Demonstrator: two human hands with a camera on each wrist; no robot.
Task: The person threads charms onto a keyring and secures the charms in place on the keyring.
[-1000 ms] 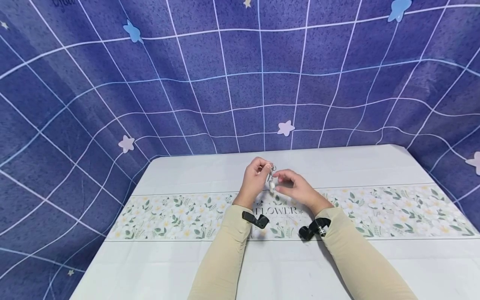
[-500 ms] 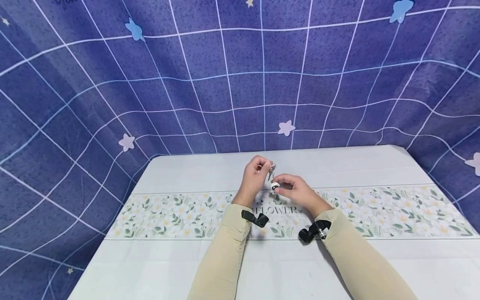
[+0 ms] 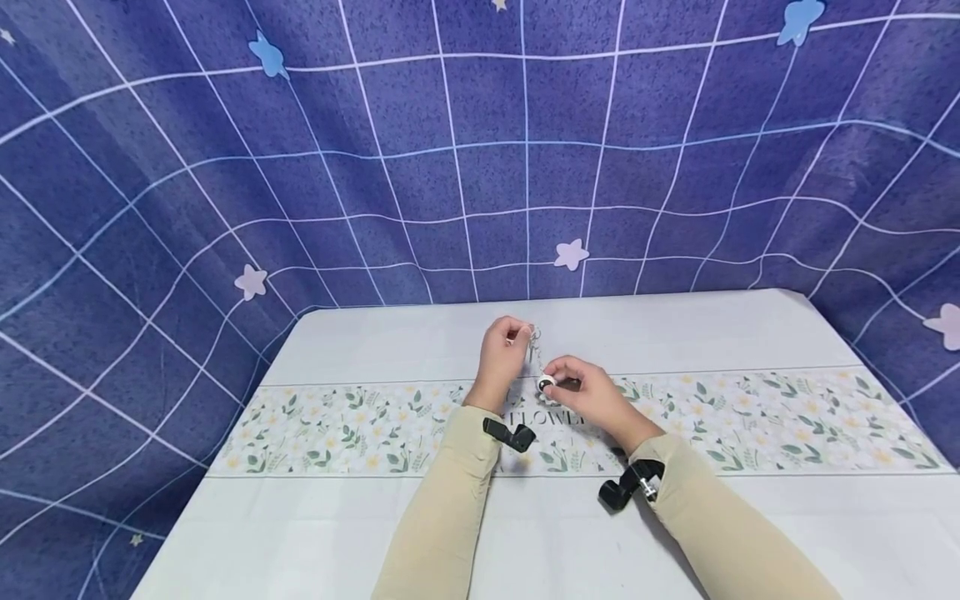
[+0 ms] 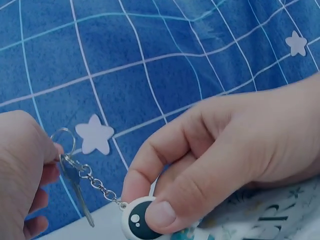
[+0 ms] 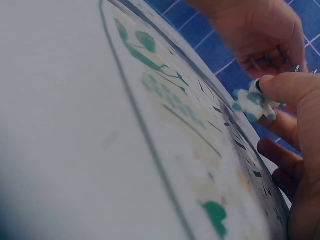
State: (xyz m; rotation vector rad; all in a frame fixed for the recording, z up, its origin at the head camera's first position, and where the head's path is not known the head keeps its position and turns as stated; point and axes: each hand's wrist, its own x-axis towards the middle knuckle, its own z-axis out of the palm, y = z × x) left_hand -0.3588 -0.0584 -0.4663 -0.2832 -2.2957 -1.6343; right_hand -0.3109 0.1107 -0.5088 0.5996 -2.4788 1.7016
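A white table point(image 3: 675, 333) with a floral band stood before a blue grid backdrop point(image 3: 375, 167). Both hands had dropped lower since a second earlier. The left hand point(image 3: 504, 354) pinched the key ring point(image 4: 64, 140); the right hand point(image 3: 592, 392) pinched the round charm point(image 4: 137, 222), drawing the chain point(image 4: 100, 185) taut above the table.

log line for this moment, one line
left hand: pinches key ring | right hand: pinches charm | chain: stretched between hands | above table

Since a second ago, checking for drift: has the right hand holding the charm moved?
Yes. The right hand with the charm dropped slightly toward the table's floral band.
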